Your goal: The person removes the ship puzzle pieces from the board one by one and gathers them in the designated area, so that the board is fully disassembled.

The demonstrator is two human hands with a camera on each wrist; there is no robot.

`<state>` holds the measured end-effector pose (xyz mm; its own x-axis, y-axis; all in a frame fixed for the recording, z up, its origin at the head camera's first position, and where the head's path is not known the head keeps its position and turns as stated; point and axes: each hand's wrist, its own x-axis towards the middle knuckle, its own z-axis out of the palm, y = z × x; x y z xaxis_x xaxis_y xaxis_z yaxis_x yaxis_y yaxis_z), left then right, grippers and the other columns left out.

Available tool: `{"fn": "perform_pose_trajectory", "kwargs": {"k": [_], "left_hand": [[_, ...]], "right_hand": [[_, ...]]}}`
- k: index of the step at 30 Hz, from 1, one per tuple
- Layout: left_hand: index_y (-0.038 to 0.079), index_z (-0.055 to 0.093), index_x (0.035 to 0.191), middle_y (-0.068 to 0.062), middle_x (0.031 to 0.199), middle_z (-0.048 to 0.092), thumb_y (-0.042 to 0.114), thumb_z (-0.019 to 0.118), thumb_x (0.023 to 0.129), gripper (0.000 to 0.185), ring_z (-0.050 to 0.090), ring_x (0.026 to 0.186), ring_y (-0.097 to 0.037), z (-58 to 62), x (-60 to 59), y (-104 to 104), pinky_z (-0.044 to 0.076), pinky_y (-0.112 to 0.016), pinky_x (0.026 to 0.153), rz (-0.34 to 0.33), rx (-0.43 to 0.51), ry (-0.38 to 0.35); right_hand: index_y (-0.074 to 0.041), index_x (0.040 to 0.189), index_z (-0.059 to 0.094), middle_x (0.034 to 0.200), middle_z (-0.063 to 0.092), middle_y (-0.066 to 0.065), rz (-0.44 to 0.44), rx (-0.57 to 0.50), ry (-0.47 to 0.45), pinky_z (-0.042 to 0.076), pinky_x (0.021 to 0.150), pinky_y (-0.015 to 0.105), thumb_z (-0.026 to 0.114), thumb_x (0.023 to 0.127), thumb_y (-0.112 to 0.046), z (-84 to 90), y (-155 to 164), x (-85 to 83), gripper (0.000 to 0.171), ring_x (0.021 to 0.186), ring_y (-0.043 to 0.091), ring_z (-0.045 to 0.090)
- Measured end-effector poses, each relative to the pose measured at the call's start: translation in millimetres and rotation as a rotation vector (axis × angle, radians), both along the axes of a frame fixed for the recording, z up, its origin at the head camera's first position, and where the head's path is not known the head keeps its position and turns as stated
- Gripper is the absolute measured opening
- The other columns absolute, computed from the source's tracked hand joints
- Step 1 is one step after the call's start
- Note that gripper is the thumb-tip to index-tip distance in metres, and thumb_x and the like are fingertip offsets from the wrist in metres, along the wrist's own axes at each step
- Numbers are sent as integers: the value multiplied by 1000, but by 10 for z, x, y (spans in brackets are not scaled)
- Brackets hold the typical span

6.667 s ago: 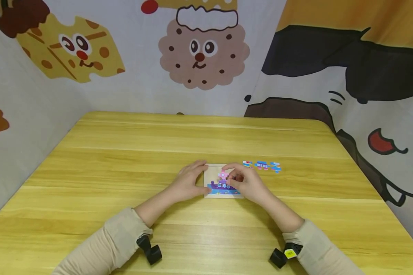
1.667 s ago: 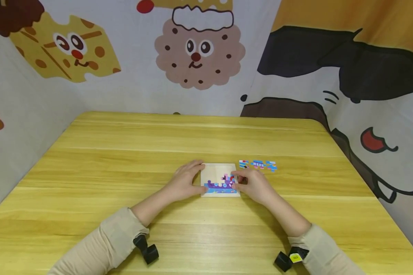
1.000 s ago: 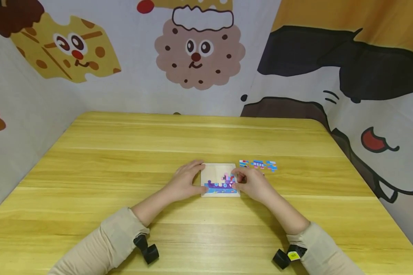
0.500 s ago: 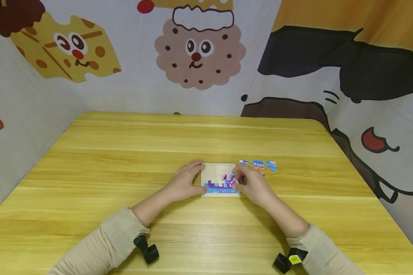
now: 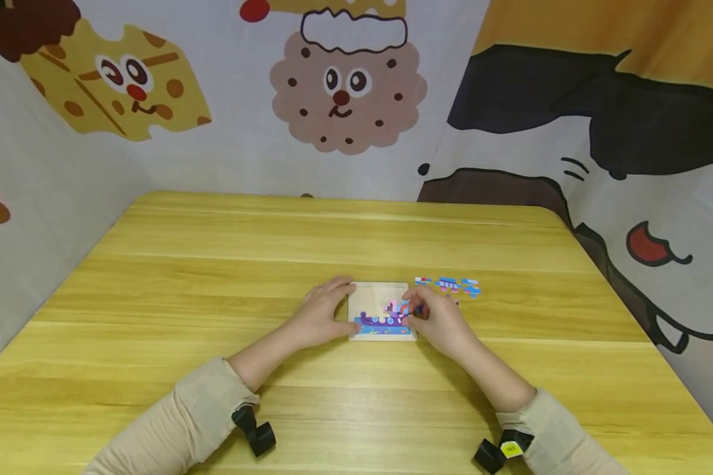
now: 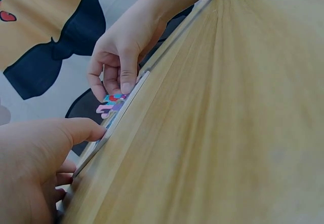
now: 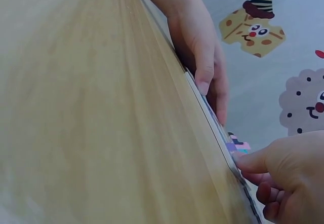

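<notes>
Narrow pinch here: the right hand [image 5: 436,316] has its grip on a puzzle piece [image 6: 104,109] at the three o'clock side of the tray [image 5: 370,298], fingers masking part of it. At nine o'clock the left hand [image 5: 321,318] spreads wide, touching the rim. Toward two o'clock, loose pieces [image 5: 448,285] lie on the worktop [image 5: 356,409], one partly hidden behind knuckles.
</notes>
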<state>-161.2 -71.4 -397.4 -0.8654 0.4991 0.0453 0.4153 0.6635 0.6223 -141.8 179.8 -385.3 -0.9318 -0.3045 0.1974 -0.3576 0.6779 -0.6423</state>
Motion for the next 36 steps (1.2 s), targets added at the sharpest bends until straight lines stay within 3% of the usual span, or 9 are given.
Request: {"fn": "perform_pose_trajectory", "kwargs": {"k": [16,25,36], "left_hand": [[1,40,144,-9,154,28,37,71,80,79,17,142,-26,10,-9,-8,7,-50,113,-3,14,-7],[1,41,144,-9,154,28,37,72,80,79,18,142,-26,-7,-17,-21,8,-50,113,-3,9,8],[1,41,143,-9,154,29,37,72,80,79,19,142,-26,2,-3,-14,8,-50,113,0,5,9]], "right_hand": [[-6,99,65,81,62,-4,4,-22,41,41,54,25,76,77,2,-47,-7,-15,26,63,12,47],[-4,95,63,80,60,-2,11,-104,22,44,58,24,74,75,9,-73,-34,-21,26,67,15,50],[-3,97,63,81,64,5,18,-241,-56,43,58,25,66,81,8,-59,-2,-10,21,66,18,50]]}}
